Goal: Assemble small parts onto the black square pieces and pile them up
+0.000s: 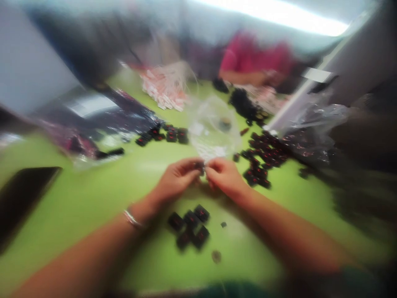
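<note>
Both hands up front over the green table (139, 265), fingertips nearly meeting. Left hand (178, 178) pinches a small dark part (201, 168) between thumb and fingers, so the grip on that side is closed on it. Right hand (223, 176) is right up against the same part, thumb and fingers bunched together; can't tell whether it grips the part too or something smaller, blur plus fingers hide it. Part sits between the two hands, just in front of the clear bag (228, 109), which has white pieces (212, 151) at its near end

Nearer the person, below the hands: a cluster of five black blocks (191, 219) with red marks, a tiny dark bit (223, 224) to their right, a small round disc (216, 256) nearer the edge. More of the same kind: right pile (268, 153) beyond the right hand, left group (176, 135) beside the bag. Bracelet (132, 218) on left wrist

Far side: white-and-pink bundle (164, 89) with thin strands, black heap (242, 103), co-worker in a pink top (242, 54), forearm over the table. Dark flat object (26, 194) at far left
</note>
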Demonstrator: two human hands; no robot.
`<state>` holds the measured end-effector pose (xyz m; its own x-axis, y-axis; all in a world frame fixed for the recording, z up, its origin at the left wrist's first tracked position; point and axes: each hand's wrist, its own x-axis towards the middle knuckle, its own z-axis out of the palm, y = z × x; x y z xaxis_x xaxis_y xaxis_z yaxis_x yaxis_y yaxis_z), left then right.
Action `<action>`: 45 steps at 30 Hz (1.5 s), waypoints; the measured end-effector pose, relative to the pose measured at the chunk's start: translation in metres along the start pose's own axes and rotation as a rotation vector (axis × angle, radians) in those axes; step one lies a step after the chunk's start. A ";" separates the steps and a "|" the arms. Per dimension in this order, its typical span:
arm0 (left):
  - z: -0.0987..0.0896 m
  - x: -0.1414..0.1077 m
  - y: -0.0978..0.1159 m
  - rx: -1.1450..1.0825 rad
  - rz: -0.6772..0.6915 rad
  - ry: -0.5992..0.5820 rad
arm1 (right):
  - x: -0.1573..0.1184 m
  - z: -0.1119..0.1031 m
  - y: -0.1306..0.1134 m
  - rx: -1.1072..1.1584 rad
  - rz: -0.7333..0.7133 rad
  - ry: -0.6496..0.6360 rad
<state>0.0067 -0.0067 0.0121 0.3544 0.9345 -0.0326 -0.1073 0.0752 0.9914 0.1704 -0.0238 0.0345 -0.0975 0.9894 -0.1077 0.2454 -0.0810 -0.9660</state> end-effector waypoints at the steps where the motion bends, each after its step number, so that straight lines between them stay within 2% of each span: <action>1: 0.000 0.000 0.000 0.017 -0.007 0.001 | 0.001 0.002 0.003 -0.028 -0.021 0.013; 6: 0.002 0.002 0.001 0.078 -0.058 0.049 | 0.007 0.011 0.017 -0.206 -0.171 0.148; 8: 0.004 0.002 0.001 0.071 -0.066 0.051 | 0.008 0.012 0.019 -0.241 -0.200 0.161; 15: 0.001 0.005 -0.005 -0.132 -0.081 -0.048 | 0.002 0.005 0.007 0.043 0.051 -0.034; 19: -0.003 0.006 -0.007 -0.089 -0.072 -0.067 | 0.003 0.000 0.002 0.004 0.038 -0.043; 24: -0.001 0.003 -0.009 0.069 -0.006 -0.065 | 0.004 0.000 0.003 -0.123 0.039 -0.050; 29: 0.003 0.001 -0.013 0.203 0.057 0.002 | 0.009 0.004 0.011 -0.282 -0.074 0.116; 30: 0.003 0.002 -0.013 0.198 0.060 0.000 | 0.010 0.004 0.011 -0.279 -0.071 0.116; 34: 0.000 0.005 -0.013 0.031 0.044 -0.050 | 0.008 0.002 0.008 -0.080 0.036 -0.024; 38: -0.002 0.008 -0.013 -0.092 0.010 -0.071 | 0.006 0.000 0.003 0.068 0.058 -0.072; 45: -0.001 0.005 -0.016 0.025 0.063 -0.060 | 0.007 -0.001 0.006 -0.114 0.047 -0.056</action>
<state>0.0092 -0.0024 -0.0040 0.4025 0.9147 0.0371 -0.1078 0.0071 0.9941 0.1720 -0.0178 0.0278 -0.1359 0.9763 -0.1686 0.3584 -0.1102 -0.9271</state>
